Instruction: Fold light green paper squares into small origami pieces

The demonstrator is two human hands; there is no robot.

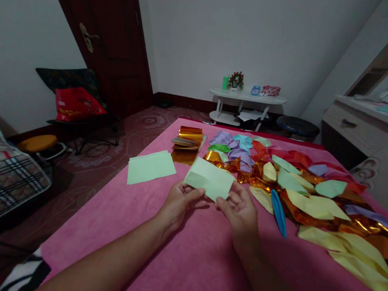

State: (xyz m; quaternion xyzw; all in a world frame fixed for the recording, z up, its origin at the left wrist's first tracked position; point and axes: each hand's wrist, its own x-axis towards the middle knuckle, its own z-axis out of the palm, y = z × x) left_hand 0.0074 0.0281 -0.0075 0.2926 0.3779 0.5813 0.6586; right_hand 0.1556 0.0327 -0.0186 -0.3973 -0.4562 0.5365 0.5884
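Between my two hands is a pale green sheet of paper (pixel 210 177), held above the pink cloth. My left hand (pixel 184 197) pinches its lower left side, thumb on top. At its lower right, my right hand (pixel 240 209) grips the edge between thumb and fingers. A flat stack of pale green paper (pixel 151 167) lies to the left. Behind the held sheet sits a pile of shiny gold paper (pixel 187 147). Many folded paper pieces in yellow (pixel 317 205), red, purple and green spread out on the right, with a folded blue piece (pixel 278 213) nearest my right hand.
The pink cloth (pixel 113 230) covers the table. A low white table (pixel 247 96) with a potted plant (pixel 236 80) stands by the far wall. A round dark stool (pixel 297 126) and a drawer cabinet (pixel 373 129) are at right, a chair with a red bag (pixel 77 104) at left.
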